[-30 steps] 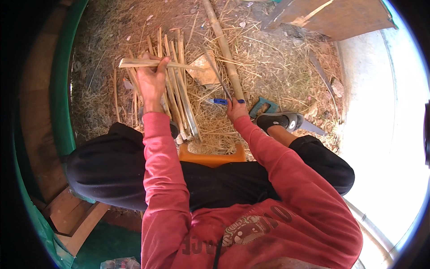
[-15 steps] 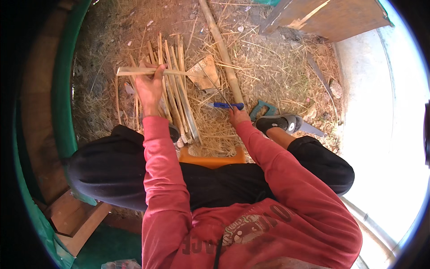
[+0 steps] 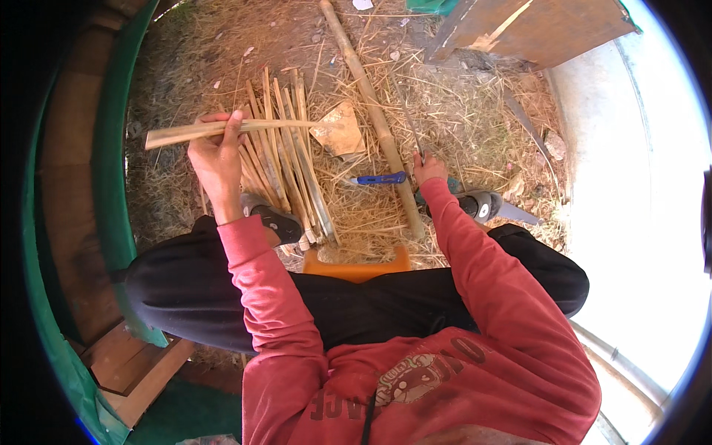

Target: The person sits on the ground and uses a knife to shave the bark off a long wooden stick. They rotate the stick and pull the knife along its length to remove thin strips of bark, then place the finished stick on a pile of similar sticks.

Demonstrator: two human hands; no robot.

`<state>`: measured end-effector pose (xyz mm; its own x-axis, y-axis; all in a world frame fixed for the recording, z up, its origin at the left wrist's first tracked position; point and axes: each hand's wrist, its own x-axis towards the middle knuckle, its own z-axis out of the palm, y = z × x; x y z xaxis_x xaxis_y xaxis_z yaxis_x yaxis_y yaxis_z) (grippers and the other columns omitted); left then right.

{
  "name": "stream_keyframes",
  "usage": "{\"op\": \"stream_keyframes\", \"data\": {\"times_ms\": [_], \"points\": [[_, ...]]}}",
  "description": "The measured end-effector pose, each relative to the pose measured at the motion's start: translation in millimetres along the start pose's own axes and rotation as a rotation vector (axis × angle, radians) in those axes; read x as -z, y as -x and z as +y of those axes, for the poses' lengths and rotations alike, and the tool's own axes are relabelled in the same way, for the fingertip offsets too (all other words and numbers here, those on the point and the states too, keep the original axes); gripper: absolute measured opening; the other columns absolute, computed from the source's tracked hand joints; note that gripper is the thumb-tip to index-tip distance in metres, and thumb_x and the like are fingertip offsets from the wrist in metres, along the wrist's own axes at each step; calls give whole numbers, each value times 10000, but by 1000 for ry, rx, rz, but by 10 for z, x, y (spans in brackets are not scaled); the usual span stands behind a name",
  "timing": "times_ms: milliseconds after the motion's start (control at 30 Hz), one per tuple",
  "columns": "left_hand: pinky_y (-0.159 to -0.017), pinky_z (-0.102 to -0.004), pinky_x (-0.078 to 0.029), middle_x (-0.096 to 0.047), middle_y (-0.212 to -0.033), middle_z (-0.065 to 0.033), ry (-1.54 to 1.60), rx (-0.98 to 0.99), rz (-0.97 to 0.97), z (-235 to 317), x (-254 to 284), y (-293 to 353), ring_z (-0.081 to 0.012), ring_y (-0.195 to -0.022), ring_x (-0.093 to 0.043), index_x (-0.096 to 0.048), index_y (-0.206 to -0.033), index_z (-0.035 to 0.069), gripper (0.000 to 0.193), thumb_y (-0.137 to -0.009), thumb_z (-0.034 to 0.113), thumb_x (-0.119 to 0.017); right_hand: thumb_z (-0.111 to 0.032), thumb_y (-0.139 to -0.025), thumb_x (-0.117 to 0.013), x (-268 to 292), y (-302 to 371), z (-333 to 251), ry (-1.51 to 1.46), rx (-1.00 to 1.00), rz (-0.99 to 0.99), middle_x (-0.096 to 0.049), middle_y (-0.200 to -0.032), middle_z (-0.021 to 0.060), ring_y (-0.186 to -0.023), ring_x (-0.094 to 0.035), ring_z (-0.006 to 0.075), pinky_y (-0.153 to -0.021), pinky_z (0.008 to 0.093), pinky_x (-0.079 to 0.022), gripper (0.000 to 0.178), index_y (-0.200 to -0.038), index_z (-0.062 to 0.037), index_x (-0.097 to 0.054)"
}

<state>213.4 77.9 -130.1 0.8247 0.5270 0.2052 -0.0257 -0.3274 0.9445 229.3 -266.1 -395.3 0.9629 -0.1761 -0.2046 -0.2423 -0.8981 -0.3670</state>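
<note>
My left hand (image 3: pixel 216 162) is closed around a split bamboo strip (image 3: pixel 182 135), thumb on top. The strip points left and right, its narrow right end above a flat pale block (image 3: pixel 340 132). My right hand (image 3: pixel 430 169) grips a long, thin-bladed knife (image 3: pixel 408 119), seen nearly edge-on, pointing away from me; its handle is mostly hidden in my fist. Below my left hand lies a bundle of bamboo strips (image 3: pixel 291 159) on the straw. Between my hands, a blue-handled utility knife (image 3: pixel 380 179) rests across a bamboo pole (image 3: pixel 367 93).
Partly under my right hand lies a teal-handled saw, its blade (image 3: pixel 518 213) past my right shoe (image 3: pixel 478 204). An orange stool (image 3: pixel 356 268) shows beneath me. A curved dark strip (image 3: pixel 530 126) lies by the pale wall (image 3: pixel 601 148). A wooden board (image 3: pixel 526 33) stands far right.
My right hand has swung the knife to the right, off the block and past the pole. My left hand has moved left with the bamboo strip, which now tilts down at its left end.
</note>
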Motion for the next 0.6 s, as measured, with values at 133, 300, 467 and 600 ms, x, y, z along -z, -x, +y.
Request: {"op": "stream_keyframes", "data": {"times_ms": [133,300,467,600], "points": [[-649,-224,-536,-707,-875,-152,76,30,40,323,-70,58,-133,-780,-673,-520,-1086,-1,255,-927,165,-629,-319,-813,-643,73,57,-225,364,484,392,-611,-1029,146,-1002,-561,324,-866,446,-431,426,-1186,-122,-592],[-697,-268,-546,-687,-932,-175,169,45,83,598,60,71,-185,-843,-677,-501,-1142,13,332,-929,232,-631,-184,-747,-638,-505,363,-331,384,743,21,-575,-1101,104,-1085,-501,290,-919,446,-375,441,-1178,-112,-586],[-626,-242,-523,-680,-938,-175,373,0,133,770,339,37,-140,-727,-654,-484,-1161,34,311,-945,217,-610,-159,-782,-600,-669,261,-195,467,740,-235,-590,-1134,136,-1065,-572,305,-937,454,-414,387,-1166,-116,-612],[-551,-218,-511,-693,-862,-177,490,-7,218,956,663,51,-112,-620,-626,-487,-1141,33,277,-948,194,-604,-182,-799,-582,12,214,-570,-30,410,-358,-626,-997,165,-938,-634,297,-831,383,-493,343,-1119,-70,-631]]}}
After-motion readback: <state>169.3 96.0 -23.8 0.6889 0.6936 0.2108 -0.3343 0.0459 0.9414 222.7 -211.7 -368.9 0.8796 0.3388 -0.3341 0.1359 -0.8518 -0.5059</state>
